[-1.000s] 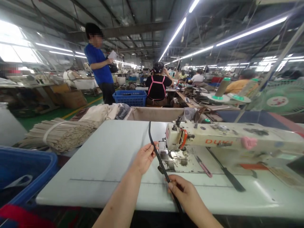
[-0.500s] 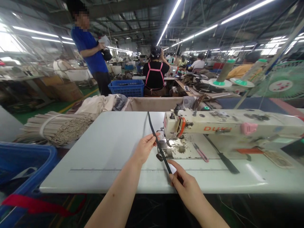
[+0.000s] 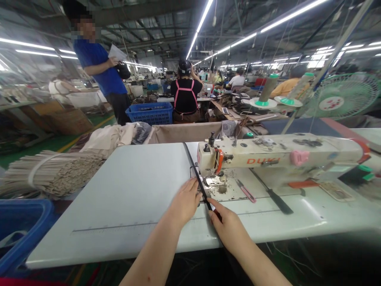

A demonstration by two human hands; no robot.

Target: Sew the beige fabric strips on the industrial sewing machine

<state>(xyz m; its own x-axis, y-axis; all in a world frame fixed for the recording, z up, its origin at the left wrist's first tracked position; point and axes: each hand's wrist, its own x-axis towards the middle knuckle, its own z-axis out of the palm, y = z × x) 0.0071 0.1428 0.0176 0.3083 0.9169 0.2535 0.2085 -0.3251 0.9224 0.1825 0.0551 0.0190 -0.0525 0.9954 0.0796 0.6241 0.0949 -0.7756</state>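
Observation:
A narrow black strip (image 3: 189, 157) runs across the white table (image 3: 125, 186), just left of the needle area of the sewing machine (image 3: 238, 159). My left hand (image 3: 186, 200) is closed at the strip's middle, back of the hand upward, fingertips against it. Closer to the table's front edge, my right hand (image 3: 229, 224) pinches the strip between thumb and fingers. A small white piece shows by the right fingertips. Pink-handled thread snips (image 3: 246, 191) lie right of the needle, and a black-handled tool (image 3: 278, 200) lies beyond them.
A tied bundle of beige strips (image 3: 56, 171) and a blue bin (image 3: 26, 230) are on the left. Thread cones (image 3: 267, 89) and a green fan (image 3: 342, 97) stand at the right. A person in blue (image 3: 101, 67) stands ahead; another sits in a pink-strapped apron (image 3: 185, 95).
My left hand has slid down the strip toward my right hand, its back turned more upward. The strip sits closer to the machine. The whole view has shifted slightly.

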